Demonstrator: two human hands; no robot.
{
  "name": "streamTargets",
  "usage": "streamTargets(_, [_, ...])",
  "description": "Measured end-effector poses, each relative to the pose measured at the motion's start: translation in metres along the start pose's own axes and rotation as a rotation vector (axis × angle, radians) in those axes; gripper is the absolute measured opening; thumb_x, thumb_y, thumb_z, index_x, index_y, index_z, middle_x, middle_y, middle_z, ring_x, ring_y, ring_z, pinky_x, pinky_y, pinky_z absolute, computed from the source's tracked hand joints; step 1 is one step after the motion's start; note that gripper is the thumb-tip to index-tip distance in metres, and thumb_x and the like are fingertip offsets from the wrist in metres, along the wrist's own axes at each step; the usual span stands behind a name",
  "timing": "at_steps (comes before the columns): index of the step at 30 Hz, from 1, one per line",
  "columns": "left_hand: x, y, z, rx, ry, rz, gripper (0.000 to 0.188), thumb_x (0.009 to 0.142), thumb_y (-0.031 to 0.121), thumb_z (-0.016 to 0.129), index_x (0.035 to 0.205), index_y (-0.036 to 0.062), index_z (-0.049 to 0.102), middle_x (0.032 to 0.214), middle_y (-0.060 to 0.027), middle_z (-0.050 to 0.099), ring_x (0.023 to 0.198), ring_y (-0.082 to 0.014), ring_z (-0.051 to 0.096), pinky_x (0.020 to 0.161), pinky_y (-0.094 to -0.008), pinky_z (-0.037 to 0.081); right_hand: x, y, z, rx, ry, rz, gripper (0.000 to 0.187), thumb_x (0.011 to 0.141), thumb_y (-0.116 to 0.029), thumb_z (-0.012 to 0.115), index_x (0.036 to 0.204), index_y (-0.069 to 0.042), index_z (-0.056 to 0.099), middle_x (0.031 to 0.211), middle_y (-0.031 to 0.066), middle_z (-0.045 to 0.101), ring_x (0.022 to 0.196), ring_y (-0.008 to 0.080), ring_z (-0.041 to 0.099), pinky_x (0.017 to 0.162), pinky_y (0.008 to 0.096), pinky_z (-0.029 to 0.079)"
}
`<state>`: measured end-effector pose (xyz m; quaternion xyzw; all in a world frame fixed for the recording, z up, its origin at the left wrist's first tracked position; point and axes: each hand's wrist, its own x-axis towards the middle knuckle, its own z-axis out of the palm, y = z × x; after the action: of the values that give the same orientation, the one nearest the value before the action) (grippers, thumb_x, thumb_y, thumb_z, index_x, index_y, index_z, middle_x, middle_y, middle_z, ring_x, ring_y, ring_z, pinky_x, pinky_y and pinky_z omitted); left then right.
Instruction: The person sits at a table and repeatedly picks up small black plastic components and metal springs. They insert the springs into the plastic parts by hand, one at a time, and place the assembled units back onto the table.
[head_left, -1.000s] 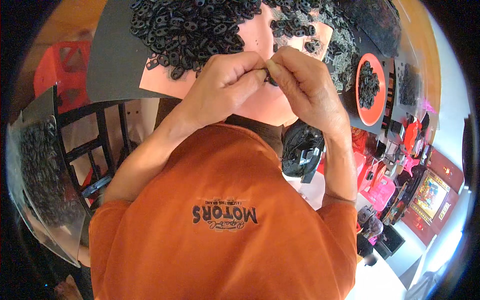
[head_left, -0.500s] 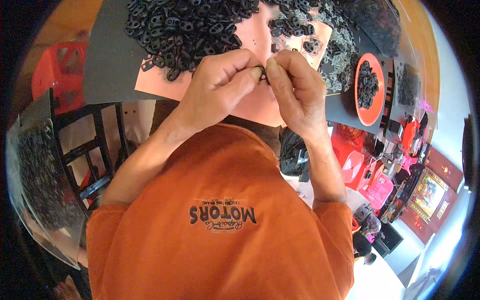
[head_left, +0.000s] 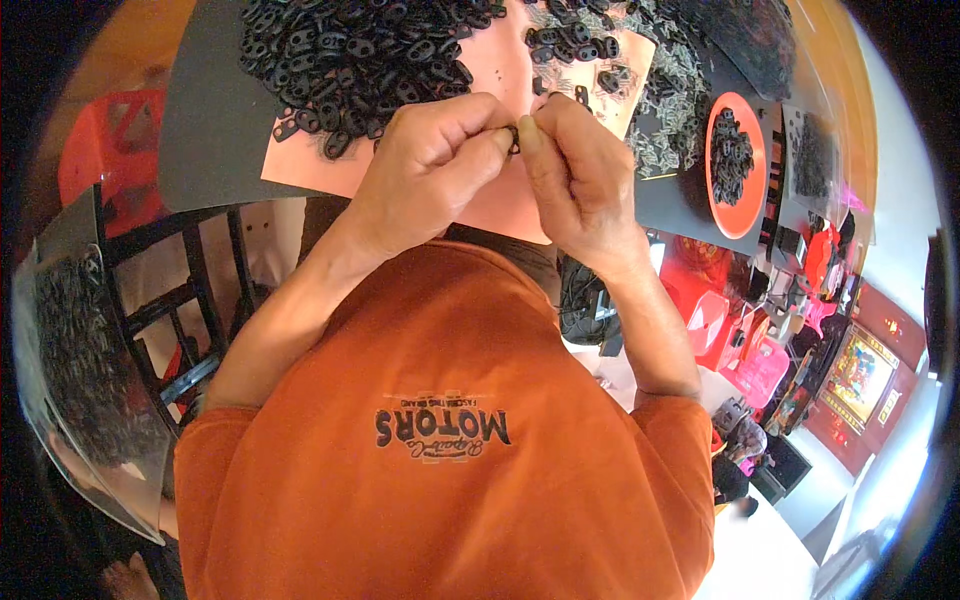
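Observation:
My left hand (head_left: 430, 165) pinches a small black plastic cord lock (head_left: 515, 141) between thumb and fingertips. Close against its right side, my right hand (head_left: 585, 180) has thumb and forefinger pressed together; whatever they grip is hidden. Both hands are held over the near part of a salmon-coloured sheet (head_left: 310, 170). Beyond my left hand lies a large heap of black two-holed cord lock parts (head_left: 340, 70). A smaller cluster of black parts (head_left: 575, 42) sits past my right hand, beside many small metal springs (head_left: 665, 110).
An orange plate (head_left: 758, 185) of small black parts stands at the table's right. Clear bags of black parts (head_left: 735, 45) lie at the back right. Red stools (head_left: 110, 150) and a dark metal frame (head_left: 185, 290) are on the left, with a filled bag (head_left: 80, 350) nearby.
Both hands have shifted slightly left in the picture, as has the table. The fingertips still meet at the small black cord lock.

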<state>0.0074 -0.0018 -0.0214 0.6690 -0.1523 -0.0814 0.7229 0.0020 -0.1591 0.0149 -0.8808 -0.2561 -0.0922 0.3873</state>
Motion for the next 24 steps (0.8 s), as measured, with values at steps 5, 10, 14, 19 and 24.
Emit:
streamTargets(5, [0.001,-0.002,0.001,-0.009,0.013,0.041,0.016,0.084,0.012,0.052,0.073,-0.0001,0.053,0.054,0.0008,0.04,0.051,-0.0038,0.036,0.044,-0.0249,0.029,-0.004,0.001,0.007,0.062,0.035,0.087,0.005,0.082,-0.002,0.054,0.079,0.002,0.054,0.067,0.0154,0.049,0.06,0.0333,0.052,0.052,0.0371,0.041])
streamTargets(10, [0.0,-0.004,-0.002,-0.061,-0.008,0.059,0.015,0.084,0.011,0.051,0.074,-0.0001,0.054,0.054,0.0009,0.04,0.052,-0.0039,0.037,0.045,-0.0252,0.03,-0.001,-0.004,-0.001,0.176,-0.048,0.171,0.005,0.082,-0.001,0.054,0.078,0.001,0.053,0.066,0.0161,0.048,0.06,0.0352,0.051,0.053,0.0383,0.041])
streamTargets(14, [0.001,-0.005,-0.002,-0.027,-0.03,-0.021,0.016,0.084,0.011,0.05,0.074,0.0002,0.054,0.055,0.003,0.042,0.052,-0.0034,0.036,0.045,-0.0243,0.03,0.001,-0.002,-0.005,0.001,-0.111,0.029,0.01,0.084,-0.006,0.054,0.078,0.002,0.051,0.069,0.0169,0.049,0.064,0.0373,0.05,0.055,0.0398,0.041])
streamTargets(19, [-0.001,-0.002,-0.001,-0.077,-0.027,-0.036,0.016,0.085,0.011,0.051,0.074,-0.0004,0.053,0.055,0.0032,0.04,0.053,-0.0033,0.035,0.045,-0.0238,0.03,0.012,0.008,-0.022,0.153,-0.266,0.125,0.011,0.086,-0.01,0.054,0.085,0.001,0.055,0.076,0.0159,0.054,0.07,0.0318,0.056,0.062,0.0359,0.045])
streamTargets(24, [0.002,-0.001,-0.003,-0.057,-0.037,-0.03,0.016,0.086,0.011,0.052,0.074,-0.0002,0.053,0.056,0.0036,0.039,0.054,-0.0029,0.035,0.046,-0.0233,0.03,0.034,0.028,-0.052,-0.053,-0.254,0.256,0.013,0.086,-0.011,0.052,0.092,-0.001,0.057,0.08,0.0148,0.058,0.076,0.0279,0.06,0.065,0.0362,0.047])
